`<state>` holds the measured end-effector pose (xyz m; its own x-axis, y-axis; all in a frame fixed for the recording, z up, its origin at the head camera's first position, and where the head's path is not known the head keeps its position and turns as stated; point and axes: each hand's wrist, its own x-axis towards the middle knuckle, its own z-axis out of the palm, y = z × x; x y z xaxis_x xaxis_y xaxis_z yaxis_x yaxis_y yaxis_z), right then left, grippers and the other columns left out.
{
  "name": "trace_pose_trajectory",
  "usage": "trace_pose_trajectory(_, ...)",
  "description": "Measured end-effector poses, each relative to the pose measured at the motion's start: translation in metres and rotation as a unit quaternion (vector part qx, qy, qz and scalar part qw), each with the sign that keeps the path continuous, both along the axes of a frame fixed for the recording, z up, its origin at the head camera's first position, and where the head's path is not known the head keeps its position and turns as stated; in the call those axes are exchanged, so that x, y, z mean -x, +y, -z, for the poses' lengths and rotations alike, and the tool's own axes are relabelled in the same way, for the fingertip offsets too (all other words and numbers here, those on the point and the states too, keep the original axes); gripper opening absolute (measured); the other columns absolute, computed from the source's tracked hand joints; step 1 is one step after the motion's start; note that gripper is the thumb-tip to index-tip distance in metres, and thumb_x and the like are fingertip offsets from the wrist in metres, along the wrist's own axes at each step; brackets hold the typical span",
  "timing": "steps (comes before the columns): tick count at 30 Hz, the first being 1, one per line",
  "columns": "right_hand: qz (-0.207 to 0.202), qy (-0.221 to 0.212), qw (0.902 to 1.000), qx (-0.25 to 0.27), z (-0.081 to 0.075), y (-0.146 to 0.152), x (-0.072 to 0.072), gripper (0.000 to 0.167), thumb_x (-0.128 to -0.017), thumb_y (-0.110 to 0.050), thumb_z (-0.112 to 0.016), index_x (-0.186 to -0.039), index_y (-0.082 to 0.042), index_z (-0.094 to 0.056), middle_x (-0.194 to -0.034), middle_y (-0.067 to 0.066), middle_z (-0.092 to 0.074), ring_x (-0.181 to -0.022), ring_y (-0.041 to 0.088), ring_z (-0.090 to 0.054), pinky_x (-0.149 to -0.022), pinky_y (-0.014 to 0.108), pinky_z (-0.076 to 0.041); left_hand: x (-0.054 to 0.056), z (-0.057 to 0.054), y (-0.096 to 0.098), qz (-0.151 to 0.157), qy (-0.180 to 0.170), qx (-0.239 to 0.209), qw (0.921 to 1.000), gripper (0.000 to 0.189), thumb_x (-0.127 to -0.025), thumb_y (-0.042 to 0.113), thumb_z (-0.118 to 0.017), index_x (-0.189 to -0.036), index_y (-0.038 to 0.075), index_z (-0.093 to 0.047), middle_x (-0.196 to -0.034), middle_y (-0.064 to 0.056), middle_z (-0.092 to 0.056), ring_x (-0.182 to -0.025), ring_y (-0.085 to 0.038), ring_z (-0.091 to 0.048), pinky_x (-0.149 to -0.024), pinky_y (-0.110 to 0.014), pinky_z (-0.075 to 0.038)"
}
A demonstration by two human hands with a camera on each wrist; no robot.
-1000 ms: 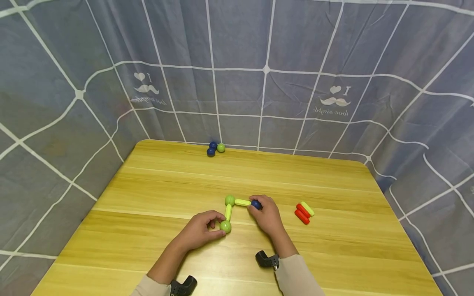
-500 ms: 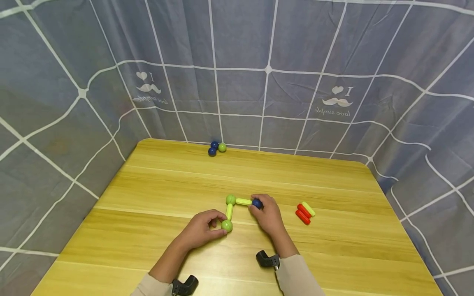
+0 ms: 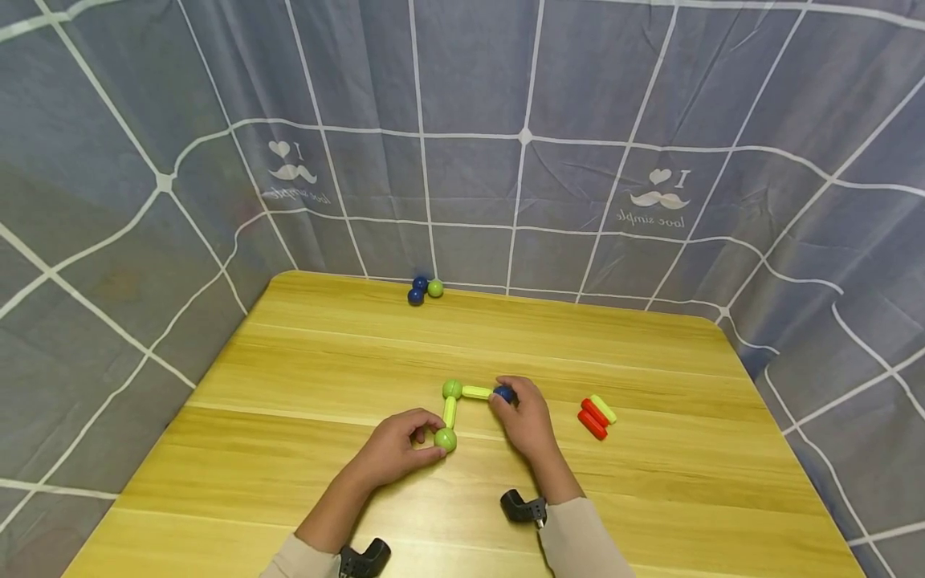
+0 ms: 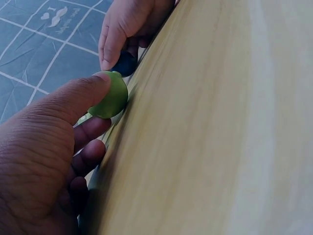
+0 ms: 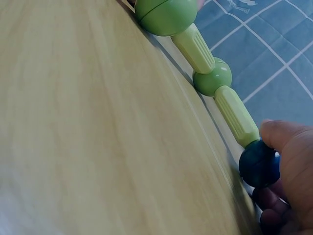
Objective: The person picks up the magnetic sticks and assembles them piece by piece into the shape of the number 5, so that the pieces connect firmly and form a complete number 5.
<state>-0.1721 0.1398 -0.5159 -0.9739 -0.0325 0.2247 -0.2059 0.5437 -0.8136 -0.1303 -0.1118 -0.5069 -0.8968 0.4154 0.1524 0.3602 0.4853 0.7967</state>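
Curtain (image 3: 470,181): grey-blue, white grid, hangs behind the tabletop and along its sides.
Tabletop (image 3: 318,345): wood-grain, carries all the pieces.
L-shaped chain (image 3: 450,411): mid-tabletop, between the hands; front green ball (image 3: 446,441), near rod (image 5: 194,48), corner green ball (image 3: 452,389), far rod (image 5: 236,115), blue ball (image 5: 259,164).
Left hand (image 3: 396,449): thumb and fingers pinch front green ball, probably steadying that end.
Right hand (image 3: 529,421): pinches blue ball, likely to keep it against far rod; fingers cover part, so fit is hard to judge.
Corner green ball: unheld, presumably because both ends are.
Loose rods (image 3: 592,424): two red, one yellow-green, side by side right of right hand, seemingly for easy reach.
Loose balls (image 3: 435,288): two blue, one green, grouped at far edge, apparently out of the way.
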Motion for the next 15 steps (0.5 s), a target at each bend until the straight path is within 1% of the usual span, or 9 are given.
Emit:
trace_pose_trajectory(5, 0.004, 0.000, 0.9998, 0.021, 0.000, 0.002, -0.002, 0.031, -0.095, -0.019, -0.069, -0.123, -0.006, -0.066, -0.127, 0.013, -0.061, -0.117, 0.032, -0.057, -0.099, 0.050, -0.045, 0.000, 0.001, 0.000, 0.000, 0.008, 0.002, 1.0000, 0.027, -0.082, 0.029, -0.083, -0.106, 0.024, -0.069, -0.083, 0.006, -0.059, -0.075, -0.011, -0.053, -0.065, -0.026, -0.046)
trace_pose_trajectory(8, 0.011, -0.008, 0.9992, 0.037, -0.004, 0.005, -0.005, 0.030, -0.095, -0.017, -0.068, -0.123, -0.007, -0.066, -0.125, 0.010, -0.062, -0.110, 0.029, -0.058, -0.091, 0.049, -0.048, 0.000, 0.001, -0.001, 0.000, 0.006, 0.002, 1.0000, 0.027, -0.083, 0.029, -0.082, -0.106, 0.023, -0.070, -0.083, 0.007, -0.059, -0.075, -0.011, -0.052, -0.065, -0.026, -0.046)
trace_pose_trajectory(11, 0.027, -0.018, 0.9985, 0.043, -0.009, 0.010, -0.009, 0.028, -0.095, -0.016, -0.067, -0.122, -0.007, -0.067, -0.122, 0.007, -0.062, -0.104, 0.026, -0.059, -0.084, 0.044, -0.049, -0.001, 0.000, -0.001, 0.000, 0.003, 0.003, 1.0000, 0.026, -0.083, 0.030, -0.082, -0.106, 0.023, -0.070, -0.083, 0.006, -0.059, -0.076, -0.011, -0.052, -0.066, -0.027, -0.045)
trace_pose_trajectory(15, 0.044, -0.019, 0.9982, 0.036, -0.014, 0.023, -0.013, 0.026, -0.097, -0.018, -0.066, -0.120, -0.006, -0.068, -0.118, 0.006, -0.063, -0.097, 0.024, -0.060, -0.080, 0.039, -0.049, 0.000, 0.000, 0.000, -0.001, 0.005, 0.008, 1.0000, 0.027, -0.083, 0.031, -0.082, -0.106, 0.024, -0.069, -0.083, 0.007, -0.059, -0.075, -0.011, -0.053, -0.066, -0.026, -0.046)
